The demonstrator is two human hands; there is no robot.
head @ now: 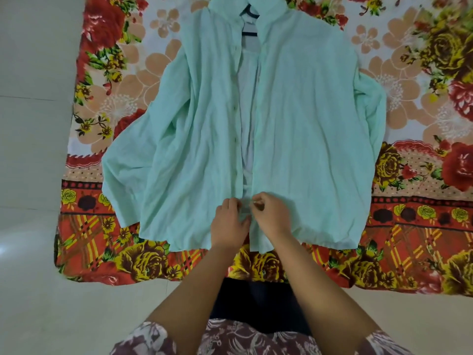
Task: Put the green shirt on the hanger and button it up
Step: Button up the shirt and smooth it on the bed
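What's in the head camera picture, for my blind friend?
A left hand and right hand pinch the lower front edges of a pale green cloth shirt. It lies open on a red flowery bedsheet, a dark hanger inside its collar.

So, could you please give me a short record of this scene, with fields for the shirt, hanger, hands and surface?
shirt: green, lying flat, front up, sleeves spread
front: open from the collar down to the hands
hanger: dark, inside the collar, mostly hidden
left hand: pinches one front edge near the hem
right hand: pinches the other front edge, close beside the left hand
cloth: floral, under the shirt
floor: pale, under the cloth
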